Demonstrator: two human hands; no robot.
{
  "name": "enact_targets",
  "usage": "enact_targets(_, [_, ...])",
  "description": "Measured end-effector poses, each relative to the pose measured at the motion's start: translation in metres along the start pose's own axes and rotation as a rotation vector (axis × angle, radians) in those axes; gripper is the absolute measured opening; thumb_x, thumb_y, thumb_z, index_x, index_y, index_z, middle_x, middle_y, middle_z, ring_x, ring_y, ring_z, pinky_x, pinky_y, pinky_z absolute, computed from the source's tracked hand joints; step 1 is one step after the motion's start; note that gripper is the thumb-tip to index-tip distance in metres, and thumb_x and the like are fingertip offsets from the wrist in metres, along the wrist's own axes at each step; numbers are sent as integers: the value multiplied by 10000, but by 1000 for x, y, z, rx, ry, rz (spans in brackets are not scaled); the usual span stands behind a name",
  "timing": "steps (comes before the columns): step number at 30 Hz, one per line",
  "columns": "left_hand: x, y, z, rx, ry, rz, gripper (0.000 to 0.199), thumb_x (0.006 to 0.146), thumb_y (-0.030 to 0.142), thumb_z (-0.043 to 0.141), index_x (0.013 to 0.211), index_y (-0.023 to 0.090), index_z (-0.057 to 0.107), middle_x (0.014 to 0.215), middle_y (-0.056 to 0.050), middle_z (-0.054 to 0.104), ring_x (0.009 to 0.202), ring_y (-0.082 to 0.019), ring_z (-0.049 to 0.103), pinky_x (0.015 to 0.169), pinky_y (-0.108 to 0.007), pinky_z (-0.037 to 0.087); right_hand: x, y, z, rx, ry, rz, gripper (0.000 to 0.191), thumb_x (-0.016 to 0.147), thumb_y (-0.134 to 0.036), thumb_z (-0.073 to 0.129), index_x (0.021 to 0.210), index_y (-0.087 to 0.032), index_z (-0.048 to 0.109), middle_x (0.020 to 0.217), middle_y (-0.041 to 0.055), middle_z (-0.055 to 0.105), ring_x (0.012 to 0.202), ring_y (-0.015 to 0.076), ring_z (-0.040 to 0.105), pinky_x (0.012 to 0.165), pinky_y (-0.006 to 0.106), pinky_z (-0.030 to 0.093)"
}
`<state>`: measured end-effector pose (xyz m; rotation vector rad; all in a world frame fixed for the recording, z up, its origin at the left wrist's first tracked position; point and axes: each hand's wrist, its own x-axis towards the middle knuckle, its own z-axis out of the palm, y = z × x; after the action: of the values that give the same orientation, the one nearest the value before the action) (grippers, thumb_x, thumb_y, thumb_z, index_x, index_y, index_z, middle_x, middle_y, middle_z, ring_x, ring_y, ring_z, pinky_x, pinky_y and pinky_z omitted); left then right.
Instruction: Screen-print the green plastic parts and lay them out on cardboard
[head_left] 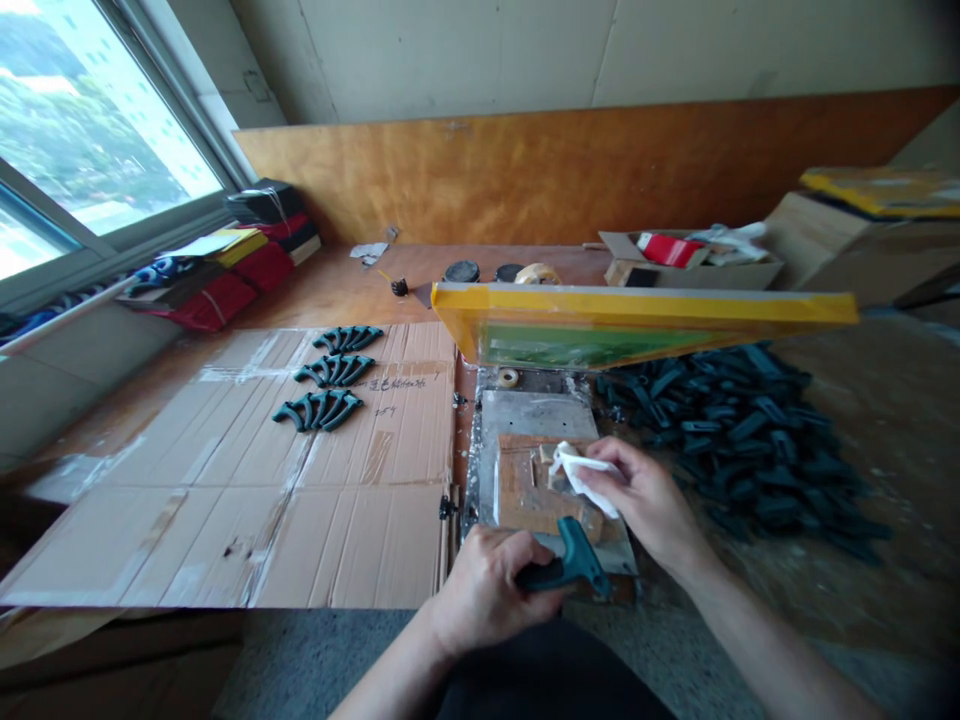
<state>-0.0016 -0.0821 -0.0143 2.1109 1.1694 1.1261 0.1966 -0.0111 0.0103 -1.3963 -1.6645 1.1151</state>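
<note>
My left hand (499, 580) is closed round the grip of a dark green plastic handle (576, 560) with a T-shaped end, low in front of my body. In my right hand (646, 495) a crumpled white cloth (589, 475) is pinched between thumb and fingers. That cloth is over a wooden block (517, 480) on a grey metal plate (517, 410); whether it touches the wood I cannot tell. Just above the plate a yellow-edged screen frame (645, 300) with a green mesh is raised at a tilt.
A big heap of similar green handles (757, 430) lies right of the plate. Three rows of handles (319, 410) rest on flattened cardboard (217, 530) at the left. Behind the frame are a tape roll (537, 274), round dark lids (461, 271) and an open carton (694, 265).
</note>
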Motion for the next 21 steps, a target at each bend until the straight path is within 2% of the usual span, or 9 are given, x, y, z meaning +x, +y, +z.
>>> enact_targets(2, [0, -2, 0, -15, -17, -32, 174, 705, 251, 713, 698, 182, 553, 520, 67, 552, 442, -50, 471, 451, -169, 314, -12, -18, -2, 11, -65, -121, 237, 821, -403, 626, 712, -207, 549, 827, 4, 577, 694, 142, 541, 591, 235, 412])
enact_targets(4, [1, -1, 1, -5, -37, -19, 150, 717, 244, 697, 713, 182, 561, 534, 62, 561, 454, -53, 479, 462, -168, 323, -16, -28, 2, -50, -173, -254, 210, 850, -328, 594, 686, -209, 538, 814, 4, 567, 739, 143, 551, 653, 235, 420])
enact_targets(5, [1, 0, 1, -1, -43, 4, 138, 723, 238, 689, 720, 183, 563, 543, 59, 567, 459, -54, 483, 467, -168, 328, -14, -27, 5, -94, -200, -291, 201, 862, -300, 570, 686, -211, 534, 795, 4, 559, 745, 144, 549, 670, 237, 419])
enact_targets(7, [4, 5, 2, -2, -46, 68, 121, 733, 232, 679, 735, 185, 567, 550, 57, 575, 460, -55, 488, 477, -168, 340, -3, -14, 9, -174, -173, -302, 204, 866, -284, 542, 678, -209, 517, 772, 4, 550, 738, 147, 541, 677, 245, 413])
enact_targets(9, [6, 9, 2, -3, -29, 94, 129, 737, 245, 680, 735, 186, 565, 543, 55, 576, 456, -57, 494, 489, -166, 360, 11, 9, 9, -207, -101, -235, 227, 842, -327, 569, 662, -204, 507, 732, 0, 545, 709, 150, 532, 656, 251, 408])
enact_targets(12, [9, 10, 3, 11, -23, -14, 149, 729, 252, 687, 708, 186, 555, 521, 55, 571, 447, -58, 495, 480, -156, 364, 25, 48, -6, -95, -7, -7, 290, 781, -443, 635, 678, -197, 522, 630, -24, 524, 592, 137, 500, 537, 240, 382])
enact_targets(14, [8, 5, 4, 19, -42, -136, 151, 725, 248, 687, 697, 184, 552, 533, 50, 583, 462, -61, 509, 483, -146, 371, 29, 71, -24, 81, 75, 145, 353, 732, -507, 671, 685, -194, 514, 589, -34, 510, 525, 123, 469, 456, 229, 351])
enact_targets(17, [4, -8, 9, 32, -28, -320, 150, 756, 282, 660, 698, 181, 564, 567, 34, 603, 500, -73, 529, 508, -144, 399, 36, 100, -58, 338, 218, 262, 411, 628, -520, 751, 704, -182, 530, 632, -7, 568, 539, 133, 504, 423, 228, 383])
enact_targets(21, [-4, -29, 23, -4, 134, -562, 319, 784, 478, 620, 683, 178, 578, 549, 27, 592, 500, -83, 517, 496, -145, 404, 71, 134, -102, 462, 409, 295, 432, 544, -478, 784, 759, -172, 567, 743, 45, 638, 669, 194, 604, 513, 284, 514])
